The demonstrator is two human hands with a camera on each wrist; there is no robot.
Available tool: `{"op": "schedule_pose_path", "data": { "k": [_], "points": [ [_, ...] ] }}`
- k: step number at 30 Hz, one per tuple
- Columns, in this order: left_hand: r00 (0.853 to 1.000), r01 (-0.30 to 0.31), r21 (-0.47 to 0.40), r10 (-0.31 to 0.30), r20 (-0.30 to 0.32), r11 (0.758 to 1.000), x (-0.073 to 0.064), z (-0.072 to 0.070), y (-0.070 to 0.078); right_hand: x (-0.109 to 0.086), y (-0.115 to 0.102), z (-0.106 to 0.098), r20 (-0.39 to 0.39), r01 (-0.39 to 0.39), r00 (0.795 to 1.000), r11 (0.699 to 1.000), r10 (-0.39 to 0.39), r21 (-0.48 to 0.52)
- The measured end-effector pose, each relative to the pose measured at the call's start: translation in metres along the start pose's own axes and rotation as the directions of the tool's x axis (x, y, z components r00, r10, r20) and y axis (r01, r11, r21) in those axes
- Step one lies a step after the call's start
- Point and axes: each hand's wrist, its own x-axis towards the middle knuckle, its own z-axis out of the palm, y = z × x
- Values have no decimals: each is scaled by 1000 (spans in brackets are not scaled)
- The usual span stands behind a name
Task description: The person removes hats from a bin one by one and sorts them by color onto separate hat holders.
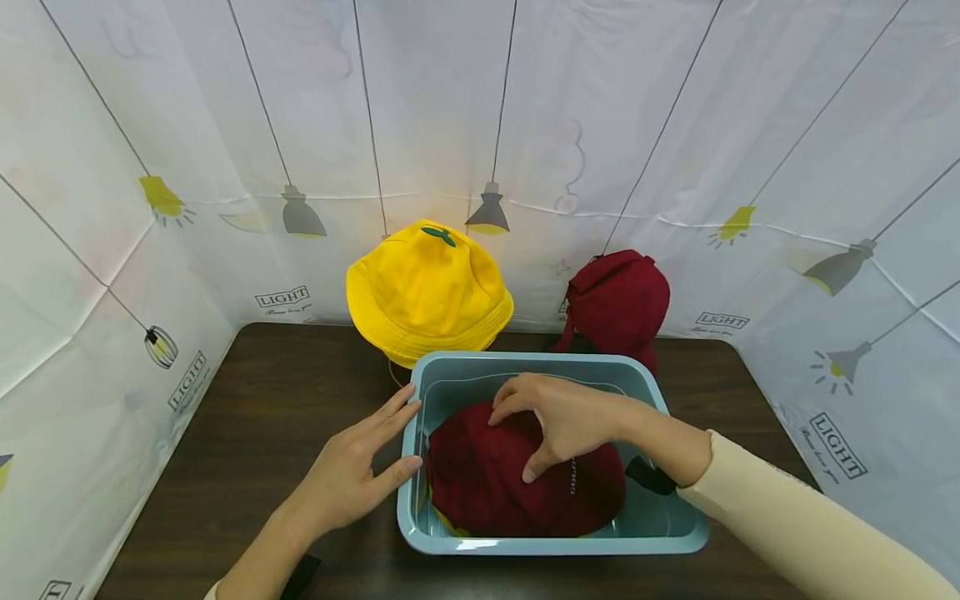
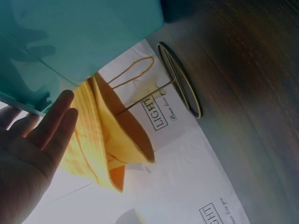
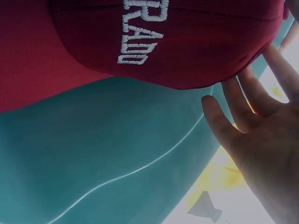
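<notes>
A dark red baseball cap with white embroidered letters lies in a light blue plastic basin, its brim toward the right. A strip of yellow fabric peeks out beneath it. Over the cap, my right hand reaches in with thumb and fingers spread apart; in the right wrist view its fingertips are right at the edge of the cap. My left hand has its fingers extended, with fingertips at the basin's left rim. Part of the basin's interior is hidden by the right forearm.
Behind the basin, a yellow bucket hat with a green leaf hangs on a metal stand. Another dark red cap hangs at the back right. The dark wooden table is bordered by white printed curtains.
</notes>
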Motion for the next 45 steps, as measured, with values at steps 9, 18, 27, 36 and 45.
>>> {"op": "schedule_pose_path", "data": {
  "k": [9, 18, 27, 36, 45],
  "points": [
    [1000, 7, -10, -7, 2, 1000, -1, 1, 1, 1, 0, 5, 36, 6, 999, 999, -8, 51],
    [1000, 9, -12, -9, 0, 1000, -1, 1, 1, 0, -3, 10, 26, 23, 999, 999, -24, 36],
    [1000, 5, -11, -5, -1, 1000, 0, 1, 0, 0, -6, 12, 33, 0, 999, 1000, -1, 5],
    [1000, 9, -9, -9, 2, 1000, -1, 1, 0, -1, -7, 12, 29, 42, 999, 999, -42, 13],
    [1000, 4, -6, -4, -1, 1000, 0, 1, 0, -6, -6, 8, 9, 61, 998, 998, -61, 26]
  ]
}}
